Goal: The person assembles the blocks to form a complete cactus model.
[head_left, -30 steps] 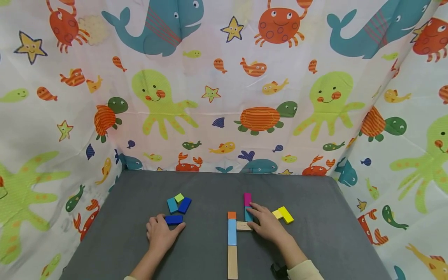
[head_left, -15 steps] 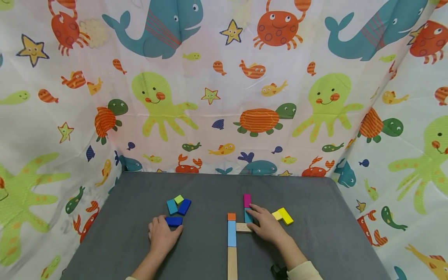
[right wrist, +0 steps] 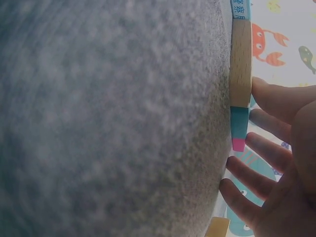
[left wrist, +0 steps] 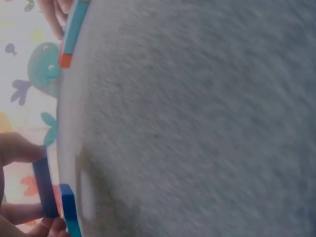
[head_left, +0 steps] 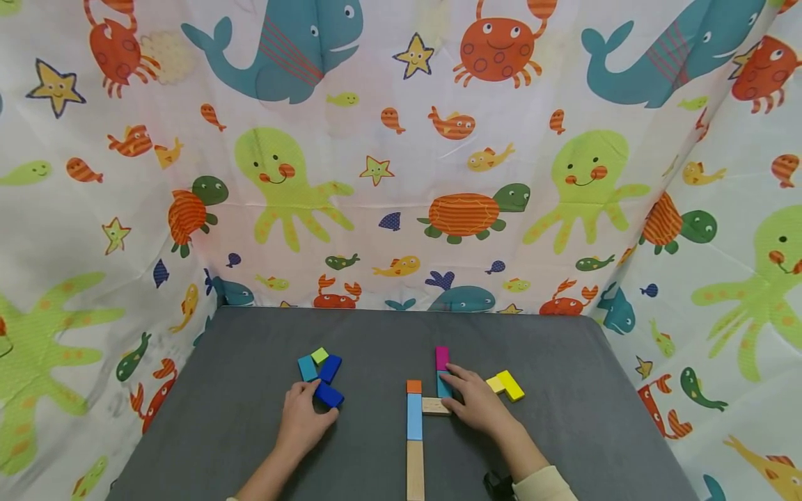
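My left hand (head_left: 305,420) pinches a dark blue block (head_left: 328,395) between thumb and fingers. In the left wrist view that blue block (left wrist: 45,187) spans thumb and fingertips and appears raised off the cloth. Close behind it lie a second dark blue block (head_left: 330,369), a teal block (head_left: 308,368) and a small lime green block (head_left: 320,355). My right hand (head_left: 481,403) lies beside a teal block (head_left: 443,384), a magenta block (head_left: 442,358) and a short wooden block (head_left: 435,406). Its fingers are spread and fairly straight; thumb and fingertips are at the blocks' right side.
Left of the right hand runs a line of an orange block (head_left: 414,386), a light blue block (head_left: 414,417) and a long wooden block (head_left: 415,470). Two yellow blocks (head_left: 511,387) lie beyond the right hand. A grey cloth (head_left: 370,334) covers the table; a printed curtain (head_left: 401,236) stands behind.
The left hand has moved right with the dark blue block, which is now tilted and nearer the other blue block. The right hand has stayed in place.
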The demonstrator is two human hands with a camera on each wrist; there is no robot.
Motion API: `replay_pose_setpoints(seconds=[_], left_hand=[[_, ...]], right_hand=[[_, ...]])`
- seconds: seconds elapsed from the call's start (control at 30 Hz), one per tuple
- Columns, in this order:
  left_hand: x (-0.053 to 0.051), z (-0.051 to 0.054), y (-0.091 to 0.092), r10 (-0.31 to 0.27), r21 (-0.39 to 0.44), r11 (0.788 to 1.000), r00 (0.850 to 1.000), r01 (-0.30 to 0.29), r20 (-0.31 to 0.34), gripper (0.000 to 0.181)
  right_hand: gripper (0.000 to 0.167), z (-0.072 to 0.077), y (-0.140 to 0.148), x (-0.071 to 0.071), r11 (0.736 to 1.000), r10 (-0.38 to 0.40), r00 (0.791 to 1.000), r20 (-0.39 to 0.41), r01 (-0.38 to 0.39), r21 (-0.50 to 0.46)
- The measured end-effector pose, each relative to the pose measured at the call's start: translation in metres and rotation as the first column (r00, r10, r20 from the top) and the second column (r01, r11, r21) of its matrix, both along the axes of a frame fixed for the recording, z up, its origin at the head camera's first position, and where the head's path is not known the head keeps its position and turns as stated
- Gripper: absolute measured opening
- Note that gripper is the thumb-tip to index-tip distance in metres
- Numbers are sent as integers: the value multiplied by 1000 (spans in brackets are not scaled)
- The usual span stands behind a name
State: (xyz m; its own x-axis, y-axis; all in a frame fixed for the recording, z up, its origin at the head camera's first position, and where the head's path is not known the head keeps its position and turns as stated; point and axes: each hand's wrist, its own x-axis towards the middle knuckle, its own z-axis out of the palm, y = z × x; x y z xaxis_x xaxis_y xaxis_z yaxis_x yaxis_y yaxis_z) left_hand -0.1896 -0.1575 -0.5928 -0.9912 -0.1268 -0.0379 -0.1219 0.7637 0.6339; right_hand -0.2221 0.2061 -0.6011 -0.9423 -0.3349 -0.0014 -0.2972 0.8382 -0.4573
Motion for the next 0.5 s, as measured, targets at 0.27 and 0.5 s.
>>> replay_pose_setpoints(seconds=[0.27, 0.5], left_hand=[[-4, 4, 7, -50, 59, 997, 997, 47, 57, 73], [-8, 6, 13, -75, 56, 996, 997, 74, 13, 72]], right_hand=[[56, 0, 0, -1, 1000, 6, 1000, -5, -6, -6], [56, 2, 0, 0, 1000, 5, 1000, 0, -5, -16]])
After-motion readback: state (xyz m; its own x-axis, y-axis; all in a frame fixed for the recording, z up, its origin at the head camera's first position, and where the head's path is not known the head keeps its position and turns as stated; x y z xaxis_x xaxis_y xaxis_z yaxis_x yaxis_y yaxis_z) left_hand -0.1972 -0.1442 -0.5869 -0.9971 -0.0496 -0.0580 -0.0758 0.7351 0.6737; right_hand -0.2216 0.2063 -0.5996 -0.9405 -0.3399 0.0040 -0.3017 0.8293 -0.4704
